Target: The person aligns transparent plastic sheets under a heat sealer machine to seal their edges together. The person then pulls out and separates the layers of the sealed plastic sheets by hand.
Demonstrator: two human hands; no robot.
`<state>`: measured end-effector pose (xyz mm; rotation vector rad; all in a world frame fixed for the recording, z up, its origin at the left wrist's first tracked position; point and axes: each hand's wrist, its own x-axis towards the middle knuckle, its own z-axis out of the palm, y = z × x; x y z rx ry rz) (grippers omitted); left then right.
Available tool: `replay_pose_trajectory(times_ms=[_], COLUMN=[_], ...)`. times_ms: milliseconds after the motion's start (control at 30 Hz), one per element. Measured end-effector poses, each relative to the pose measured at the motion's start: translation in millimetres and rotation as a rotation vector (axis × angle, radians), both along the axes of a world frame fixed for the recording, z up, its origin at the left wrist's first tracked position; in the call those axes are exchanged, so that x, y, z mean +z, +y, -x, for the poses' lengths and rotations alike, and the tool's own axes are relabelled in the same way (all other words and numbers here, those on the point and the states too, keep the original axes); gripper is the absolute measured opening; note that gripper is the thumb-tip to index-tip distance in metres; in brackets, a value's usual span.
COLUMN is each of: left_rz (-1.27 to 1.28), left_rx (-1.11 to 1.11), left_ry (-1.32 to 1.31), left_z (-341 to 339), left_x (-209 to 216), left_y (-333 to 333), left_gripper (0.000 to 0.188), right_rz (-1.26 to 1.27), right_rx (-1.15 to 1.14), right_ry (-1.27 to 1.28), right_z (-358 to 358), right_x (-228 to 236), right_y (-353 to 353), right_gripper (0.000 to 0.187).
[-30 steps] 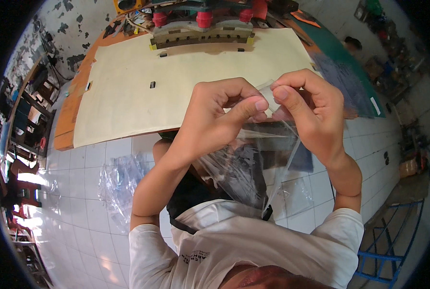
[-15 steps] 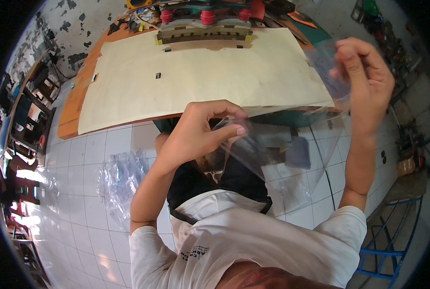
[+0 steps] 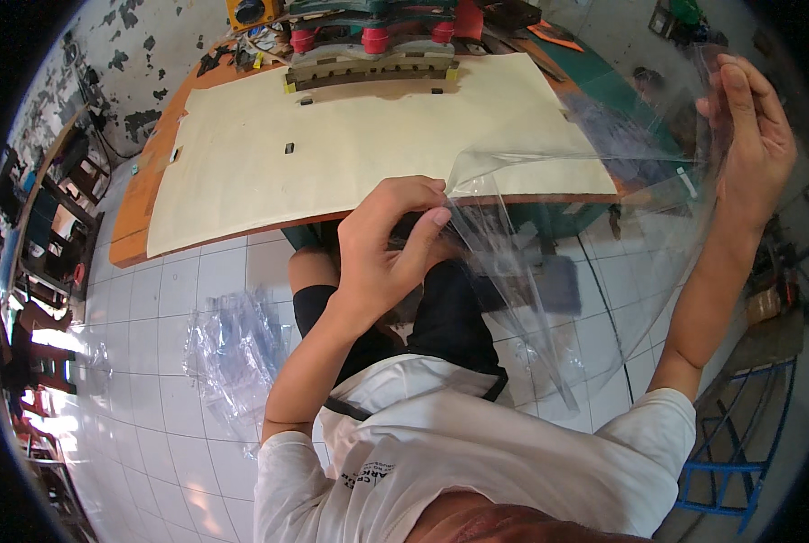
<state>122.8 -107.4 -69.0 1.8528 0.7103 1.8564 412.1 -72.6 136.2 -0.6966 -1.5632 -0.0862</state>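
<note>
A clear plastic sheet [image 3: 594, 213] is stretched between my two hands over the near right edge of the table, its lower folds hanging above the floor. My left hand [image 3: 386, 240] pinches one corner of it between thumb and fingers, in front of the table's edge. Raised out to the right, my right hand [image 3: 746, 136] grips the other end, with the fingertips closed on the film. The sheet is see-through, so its exact outline is hard to make out. Below it, cream paper [image 3: 359, 145] covers most of the tabletop.
At the table's back stands a machine [image 3: 373, 65] with a metal bar and red cylinders. A pile of clear plastic [image 3: 237, 362] lies on the tiled floor to the left. A blue metal frame [image 3: 730, 443] is at the lower right. Wooden stools [image 3: 51, 362] line the left side.
My right hand has moved up and farther right, drawing the plastic sheet wider. My left hand has shifted slightly and still pinches its corner.
</note>
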Motion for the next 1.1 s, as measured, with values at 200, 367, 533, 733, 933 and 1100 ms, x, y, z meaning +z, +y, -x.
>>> replay_pose_trajectory(times_ms=[200, 367, 533, 733, 933, 1100], left_rz=[0.067, 0.061, 0.076, 0.140, -0.015, -0.045], left_rx=[0.207, 0.314, 0.284, 0.116, 0.116, 0.214], left_ry=[0.168, 0.380, 0.508, 0.601, 0.340, 0.230], left_z=[-15.2, -26.3, -35.1, -20.1, -0.6, 16.3], left_x=[7.5, 20.8, 27.8, 24.7, 12.7, 4.9], left_y=[1.9, 8.2, 26.5, 49.0, 45.9, 41.3], left_gripper=[0.026, 0.037, 0.034, 0.020, 0.012, 0.012], right_rz=[0.025, -0.045, -0.104, -0.121, 0.019, 0.159], right_rx=[0.009, 0.009, 0.239, 0.189, -0.116, -0.140], right_ry=[0.015, 0.050, -0.090, -0.181, 0.021, 0.199], right_z=[8.9, 13.1, 24.1, 12.7, -2.7, -11.7], right_x=[-7.0, -15.7, -12.7, -13.2, -34.9, -65.9], right_y=[-6.8, -3.4, 7.3, 22.4, 49.0, 88.4], right_gripper=[0.020, 0.020, 0.019, 0.031, 0.025, 0.022])
